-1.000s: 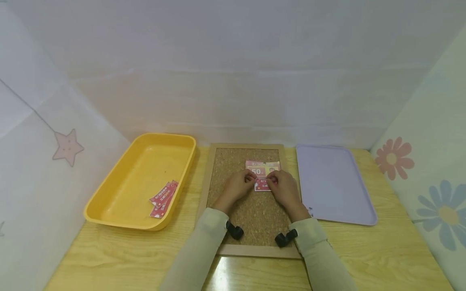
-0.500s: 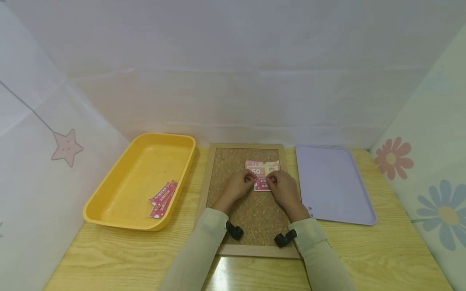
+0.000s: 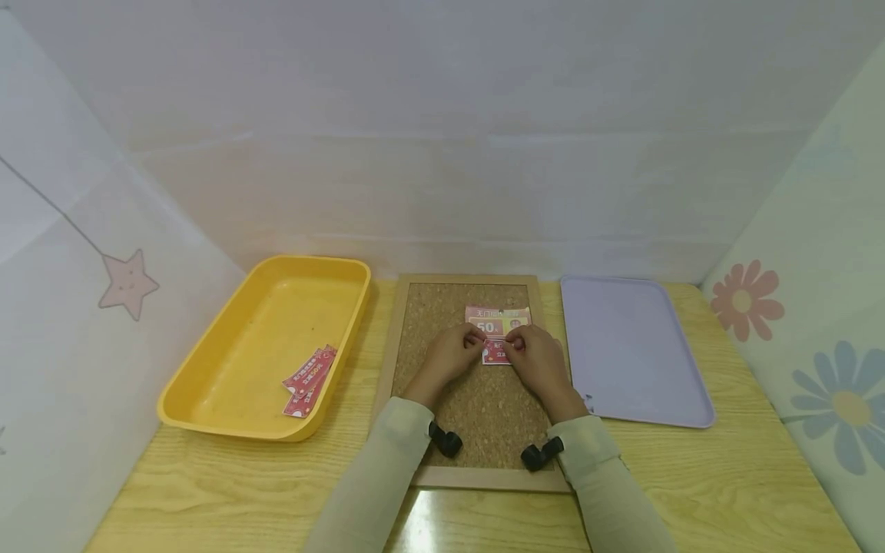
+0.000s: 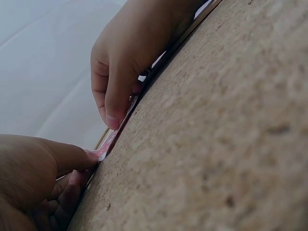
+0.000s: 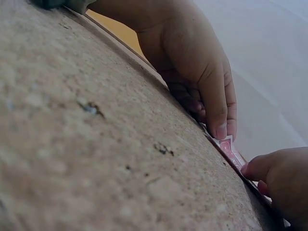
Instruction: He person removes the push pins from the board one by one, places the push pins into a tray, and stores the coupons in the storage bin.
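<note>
On the corkboard (image 3: 477,407) lies a larger pink-and-yellow printed coupon (image 3: 485,326) marked 50. A smaller red coupon (image 3: 494,353) sits directly below it, its top edge meeting the larger one's lower edge. My left hand (image 3: 449,353) pinches the small coupon's upper left corner between thumb and finger. At the upper right corner, my right hand (image 3: 542,361) pinches it likewise and covers much of its right side. In the left wrist view the small coupon (image 4: 111,139) stretches between both thumbs, close over the cork; the right wrist view shows its pink-and-white end (image 5: 230,150).
Left of the board stands a deep yellow tray (image 3: 266,346) with a few overlapping red coupons (image 3: 309,380) inside. To the right is a flat lilac tray (image 3: 632,349). All rest on a wooden table (image 3: 228,491) before a white backdrop (image 3: 442,192).
Both hands keep the same pinch and have hardly moved. The head view has shifted very slightly.
</note>
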Tool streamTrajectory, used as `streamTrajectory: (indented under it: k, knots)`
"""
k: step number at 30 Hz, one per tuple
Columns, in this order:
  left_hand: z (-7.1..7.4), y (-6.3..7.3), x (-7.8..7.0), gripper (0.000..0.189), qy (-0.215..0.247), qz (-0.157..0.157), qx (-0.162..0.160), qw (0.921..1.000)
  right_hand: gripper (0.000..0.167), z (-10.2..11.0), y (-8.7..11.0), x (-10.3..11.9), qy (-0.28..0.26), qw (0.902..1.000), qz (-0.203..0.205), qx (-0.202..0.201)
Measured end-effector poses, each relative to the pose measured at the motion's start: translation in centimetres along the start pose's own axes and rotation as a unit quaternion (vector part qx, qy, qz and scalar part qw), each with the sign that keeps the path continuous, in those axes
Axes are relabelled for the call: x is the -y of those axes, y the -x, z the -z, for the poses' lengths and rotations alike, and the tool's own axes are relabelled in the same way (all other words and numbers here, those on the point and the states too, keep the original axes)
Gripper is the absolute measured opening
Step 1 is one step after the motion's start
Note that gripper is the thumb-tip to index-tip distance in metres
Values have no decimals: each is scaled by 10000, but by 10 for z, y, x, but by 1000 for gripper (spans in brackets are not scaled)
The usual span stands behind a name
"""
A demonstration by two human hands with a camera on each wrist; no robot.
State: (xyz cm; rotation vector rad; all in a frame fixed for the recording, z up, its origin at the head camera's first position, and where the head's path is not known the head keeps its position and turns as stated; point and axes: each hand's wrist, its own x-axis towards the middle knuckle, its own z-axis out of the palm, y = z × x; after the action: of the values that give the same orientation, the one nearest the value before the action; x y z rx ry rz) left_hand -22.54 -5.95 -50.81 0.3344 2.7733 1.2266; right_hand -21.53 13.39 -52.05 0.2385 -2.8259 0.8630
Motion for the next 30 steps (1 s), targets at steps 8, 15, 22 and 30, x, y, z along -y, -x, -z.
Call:
streamTrajectory:
  k: [8, 15, 22, 30]
  knots:
    - [0, 0, -1, 12, -44, -12, -48, 10000, 14, 0, 0, 0, 155, 9998, 71, -47]
    - [-1, 0, -1, 11, -64, 7, -44, 10000, 17, 0, 1, 1, 423, 9990, 140, 48]
    - [-1, 0, -1, 11, -62, 29, -31, 10000, 17, 3, 2, 4, 410, 9991, 134, 33]
    - [-1, 0, 0, 11, -12, 0, -30, 10000, 17, 1, 3, 3, 391, 9991, 151, -16]
